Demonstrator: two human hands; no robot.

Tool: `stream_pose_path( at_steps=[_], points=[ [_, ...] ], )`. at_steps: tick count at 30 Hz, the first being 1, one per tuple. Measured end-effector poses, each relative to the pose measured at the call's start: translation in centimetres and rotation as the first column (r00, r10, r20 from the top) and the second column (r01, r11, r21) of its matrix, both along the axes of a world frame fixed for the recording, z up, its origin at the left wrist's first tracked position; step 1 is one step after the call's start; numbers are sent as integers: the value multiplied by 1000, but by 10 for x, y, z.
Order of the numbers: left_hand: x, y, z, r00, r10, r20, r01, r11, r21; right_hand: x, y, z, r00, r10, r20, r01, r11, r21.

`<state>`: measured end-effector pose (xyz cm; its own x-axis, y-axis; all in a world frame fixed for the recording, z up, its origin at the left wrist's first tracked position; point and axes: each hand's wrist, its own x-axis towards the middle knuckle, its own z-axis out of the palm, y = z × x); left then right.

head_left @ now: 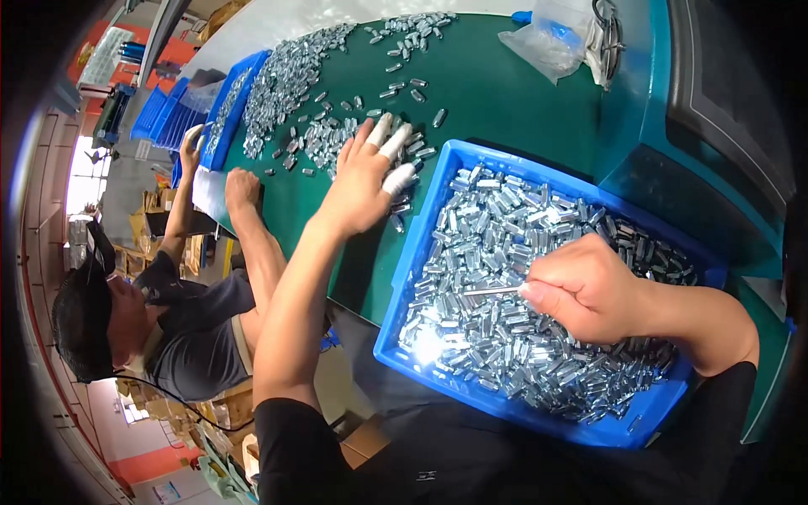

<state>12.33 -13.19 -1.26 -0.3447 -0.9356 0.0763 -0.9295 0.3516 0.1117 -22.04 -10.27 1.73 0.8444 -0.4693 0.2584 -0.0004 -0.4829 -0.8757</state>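
On the green table (505,93), head view: right hand (589,290) pinches a thin metal rod (492,290) above the blue tray (421,252) of silvery metal parts (505,244). Left hand (362,181), fingers spread with white wraps, presses loose metal pieces (324,139). Co-worker (168,311) alongside; cardboard boxes (223,404) below.

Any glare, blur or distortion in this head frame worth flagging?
Head view: strong fisheye bend, with the green table edges curving and black corners; a blown-out glare spot on the metal parts in the blue bin near its left wall; the window at far left is overexposed; the hands and parts are sharp.
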Motion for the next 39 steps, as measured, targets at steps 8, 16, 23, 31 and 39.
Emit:
stream_pose_path(
  at_steps=[8,16,23,31,39],
  points=[
    [-18,63,-6,997,-43,67,47,997,-55,3,5,6,999,-19,44,18,1000,22],
    [1,66,-5,994,70,-88,-84,982,-171,1,4,6,1000,-26,14,25,999,32],
    [-7,92,2,969,179,-172,-220,940,-262,1,1,7,999,3,-34,-2,1000,17],
    [-13,78,-13,970,150,-191,-203,933,-297,0,2,4,999,-2,-44,3,1000,10],
    [-79,119,32,166,313,-935,-237,933,271,-2,-1,-2,996,-75,-46,80,990,114]
  ],
)
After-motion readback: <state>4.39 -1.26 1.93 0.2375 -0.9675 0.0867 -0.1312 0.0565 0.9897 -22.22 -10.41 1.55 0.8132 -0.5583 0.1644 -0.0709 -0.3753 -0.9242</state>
